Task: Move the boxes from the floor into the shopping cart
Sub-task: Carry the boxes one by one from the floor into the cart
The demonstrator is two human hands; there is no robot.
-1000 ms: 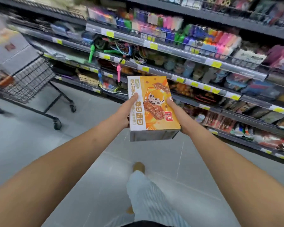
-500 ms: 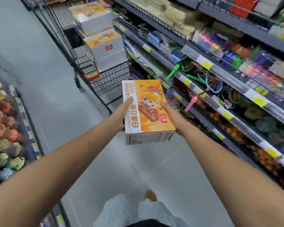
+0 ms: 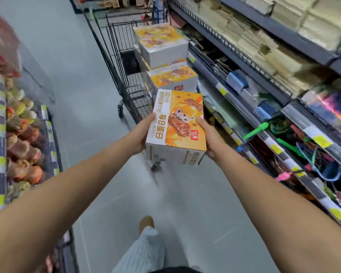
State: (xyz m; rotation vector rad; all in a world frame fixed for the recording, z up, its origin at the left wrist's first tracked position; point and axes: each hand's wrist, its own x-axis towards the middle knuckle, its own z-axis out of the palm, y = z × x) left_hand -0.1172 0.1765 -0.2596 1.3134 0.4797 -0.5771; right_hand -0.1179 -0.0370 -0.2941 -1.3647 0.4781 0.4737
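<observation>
Seen from the head camera, the box (image 3: pixel 177 123) is off the floor and carried in front of the body at arm's reach, printed orange face up. The left hand (image 3: pixel 144 133) clamps its left side and the right hand (image 3: pixel 209 140) its right, thumbs over the top edges and fingers hidden beneath, so the grip is a two-sided squeeze closed on the carton. The box's long axis runs away from the person, pointing almost straight at the shopping cart (image 3: pixel 110 62), which stands directly ahead and a little to the left, close against the shelving. Two like cartons already sit in the basket, a lower box (image 3: pixel 171 77) just beyond the held one's far edge and an upper box (image 3: pixel 161 44) farther back on a higher stack. Neither hand looks clearly nearer the cart; the left is on its open-aisle side and the right is next to the shelves (image 3: pixel 264 75). The coming move probably means lifting forward over the near wire wall and finding room beside or atop the stacks. Underfoot is smooth grey floor (image 3: pixel 77 75), with one shoe (image 3: pixel 146 223) stepping forward. A low display (image 3: pixel 22 134) of coloured goods lines the left of a fairly narrow aisle.
</observation>
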